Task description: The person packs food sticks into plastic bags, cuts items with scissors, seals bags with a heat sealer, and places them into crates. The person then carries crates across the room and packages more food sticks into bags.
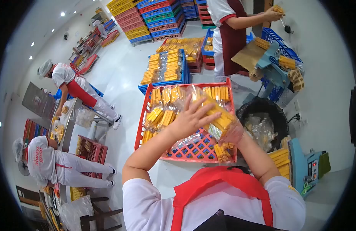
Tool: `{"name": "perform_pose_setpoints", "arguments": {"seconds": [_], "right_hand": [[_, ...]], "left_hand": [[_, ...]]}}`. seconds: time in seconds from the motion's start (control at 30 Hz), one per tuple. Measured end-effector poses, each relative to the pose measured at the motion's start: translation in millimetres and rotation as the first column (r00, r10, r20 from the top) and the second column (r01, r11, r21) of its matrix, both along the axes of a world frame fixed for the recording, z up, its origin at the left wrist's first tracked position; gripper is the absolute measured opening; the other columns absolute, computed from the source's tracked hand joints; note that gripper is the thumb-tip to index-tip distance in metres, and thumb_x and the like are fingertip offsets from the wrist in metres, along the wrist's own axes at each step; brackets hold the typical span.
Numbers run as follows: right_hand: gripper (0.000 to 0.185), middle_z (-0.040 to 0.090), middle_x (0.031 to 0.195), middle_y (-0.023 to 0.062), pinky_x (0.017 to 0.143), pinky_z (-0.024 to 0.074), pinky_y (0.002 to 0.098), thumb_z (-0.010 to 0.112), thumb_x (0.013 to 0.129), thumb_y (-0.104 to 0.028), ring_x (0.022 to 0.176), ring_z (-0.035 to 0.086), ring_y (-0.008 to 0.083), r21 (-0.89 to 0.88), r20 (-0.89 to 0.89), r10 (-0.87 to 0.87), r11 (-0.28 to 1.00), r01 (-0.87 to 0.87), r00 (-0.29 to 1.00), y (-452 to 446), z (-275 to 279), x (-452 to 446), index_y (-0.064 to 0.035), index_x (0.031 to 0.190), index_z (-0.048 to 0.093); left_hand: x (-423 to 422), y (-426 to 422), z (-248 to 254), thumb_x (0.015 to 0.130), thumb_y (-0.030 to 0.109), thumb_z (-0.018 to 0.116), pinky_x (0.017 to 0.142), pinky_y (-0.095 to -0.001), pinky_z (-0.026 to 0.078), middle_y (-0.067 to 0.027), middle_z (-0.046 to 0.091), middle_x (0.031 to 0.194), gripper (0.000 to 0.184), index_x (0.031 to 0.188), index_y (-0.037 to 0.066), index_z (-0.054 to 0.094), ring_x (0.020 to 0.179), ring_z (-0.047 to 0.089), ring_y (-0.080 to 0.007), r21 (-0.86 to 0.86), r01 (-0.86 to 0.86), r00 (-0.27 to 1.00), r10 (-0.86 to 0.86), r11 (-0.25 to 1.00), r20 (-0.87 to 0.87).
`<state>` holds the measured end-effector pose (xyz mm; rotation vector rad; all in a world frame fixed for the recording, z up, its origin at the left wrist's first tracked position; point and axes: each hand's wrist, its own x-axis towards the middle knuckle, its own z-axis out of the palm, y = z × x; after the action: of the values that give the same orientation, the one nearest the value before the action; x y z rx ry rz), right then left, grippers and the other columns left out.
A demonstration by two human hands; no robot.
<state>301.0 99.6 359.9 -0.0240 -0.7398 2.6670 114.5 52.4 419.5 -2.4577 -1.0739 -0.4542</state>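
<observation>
Over pale grey floor (128,101) and red plastic lattice crate (185,153), holding with right hand (235,133) the five-o'clock end of clear-wrapped packet of yellow sticks (222,120), lengthwise toward eleven o'clock, with left hand (188,121) wide-spread across it from eight o'clock.

Yellow sticks (224,122), red crate (185,157) (lattice-patterned).

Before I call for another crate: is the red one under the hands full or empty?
Red crate: partly full. Yellow packs lie along its far and left sides; bare lattice shows nearer the person.
</observation>
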Motion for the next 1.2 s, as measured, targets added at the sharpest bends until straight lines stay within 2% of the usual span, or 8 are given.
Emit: {"name": "perform_pose_setpoints", "arguments": {"seconds": [0.3, 0.37, 0.47, 0.63, 0.77, 0.83, 0.97, 1.2], "right_hand": [[0.054, 0.040, 0.122, 0.0125, 0.086, 0.0388, 0.0318, 0.050, 0.082, -0.020, 0.110, 0.044, 0.0220, 0.559, -0.062, -0.661, 0.597, 0.575, 0.747, 15.5, 51.2, 16.0, -0.0062, 0.129, 0.024], [0.055, 0.039, 0.123, 0.0153, 0.091, 0.0339, 0.0292, 0.050, 0.082, -0.017, 0.112, 0.041, 0.0233, 0.684, -0.080, -0.760, 0.429, 0.590, 0.645, 8.1, 53.1, 10.0, -0.0058, 0.129, 0.025], [0.044, 0.031, 0.128, 0.0220, 0.097, 0.0229, 0.0342, 0.048, 0.083, -0.016, 0.121, 0.030, 0.0269, 0.944, -0.328, -0.834, -0.307, 0.121, 0.444, -4.1, 49.5, 5.7, -0.0026, 0.123, 0.037], [0.043, 0.036, 0.125, 0.0198, 0.096, 0.0264, 0.0315, 0.045, 0.085, -0.014, 0.117, 0.035, 0.0238, 0.905, -0.179, -0.746, 0.132, 0.405, 0.642, -22.4, 44.7, 6.6, -0.0001, 0.124, 0.033], [0.043, 0.045, 0.118, 0.0100, 0.091, 0.0351, 0.0286, 0.042, 0.088, -0.021, 0.109, 0.044, 0.0196, 0.435, 0.175, -0.718, 0.670, 0.601, 0.674, -17.8, 22.2, 9.0, -0.0017, 0.124, 0.030], [0.042, 0.043, 0.119, 0.0112, 0.081, 0.0444, 0.0359, 0.034, 0.090, -0.030, 0.101, 0.050, 0.0197, 0.008, 0.082, -0.240, 0.971, 0.240, 0.967, -24.1, 21.9, 15.9, -0.0036, 0.123, 0.031], [0.039, 0.047, 0.114, 0.0101, 0.083, 0.0444, 0.0327, 0.036, 0.089, -0.029, 0.100, 0.051, 0.0209, 0.091, 0.029, -0.362, 0.929, 0.359, 0.932, -11.8, -1.0, 13.2, -0.0042, 0.119, 0.037], [0.040, 0.048, 0.112, 0.0059, 0.082, 0.0425, 0.0267, 0.046, 0.086, -0.021, 0.097, 0.052, 0.0135, 0.163, 0.093, -0.514, 0.853, 0.496, 0.853, -26.8, 11.4, 28.0, -0.0040, 0.120, 0.034]], "left_hand": [[17.5, 3.6, 10.1, 0.075, 0.011, 0.054, 0.093, -0.0413, 0.029, -0.0169, 0.031, 0.128, 0.054, 0.126, 0.013, 0.034, 0.117, 0.032, -0.0346, -0.321, 0.115, 0.911, 0.029, 0.940, 0.412], [30.7, 4.0, -1.2, 0.078, 0.018, 0.055, 0.094, -0.0378, 0.028, -0.0174, 0.029, 0.129, 0.065, 0.131, 0.008, 0.019, 0.119, 0.030, -0.0299, -0.383, 0.633, 0.208, 0.328, 0.673, 0.921], [47.1, 3.1, -7.6, 0.076, 0.016, 0.059, 0.093, -0.0345, 0.030, -0.0158, 0.029, 0.127, 0.082, 0.132, 0.007, 0.000, 0.118, 0.032, -0.0252, -0.296, 0.618, -0.021, 0.391, 0.729, 0.920], [51.2, -2.2, -22.0, 0.072, 0.006, 0.059, 0.089, -0.0332, 0.037, -0.0125, 0.034, 0.121, 0.080, 0.130, 0.010, 0.004, 0.109, 0.041, -0.0215, -0.075, 0.586, -0.395, 0.365, 0.807, 0.843], [39.2, -10.1, -35.9, 0.065, 0.011, 0.068, 0.088, -0.0335, 0.037, -0.0122, 0.037, 0.118, 0.093, 0.131, 0.011, 0.002, 0.107, 0.042, -0.0214, -0.186, 0.665, -0.130, 0.357, 0.723, 0.925], [41.0, -15.7, -33.3, 0.061, 0.013, 0.071, 0.089, -0.0342, 0.036, -0.0130, 0.036, 0.118, 0.102, 0.131, 0.011, -0.002, 0.108, 0.041, -0.0226, -0.211, 0.662, -0.048, 0.321, 0.719, 0.946], [57.5, -34.5, -20.0, 0.053, 0.017, 0.077, 0.090, -0.0361, 0.033, -0.0157, 0.033, 0.120, 0.120, 0.131, 0.013, -0.014, 0.109, 0.039, -0.0261, -0.198, 0.344, 0.338, 0.075, 0.918, 0.938], [64.7, -44.4, -16.5, 0.051, 0.006, 0.074, 0.088, -0.0366, 0.036, -0.0148, 0.033, 0.118, 0.118, 0.132, 0.018, -0.011, 0.107, 0.040, -0.0247, -0.157, 0.540, 0.198, 0.056, 0.827, 0.979]]}}
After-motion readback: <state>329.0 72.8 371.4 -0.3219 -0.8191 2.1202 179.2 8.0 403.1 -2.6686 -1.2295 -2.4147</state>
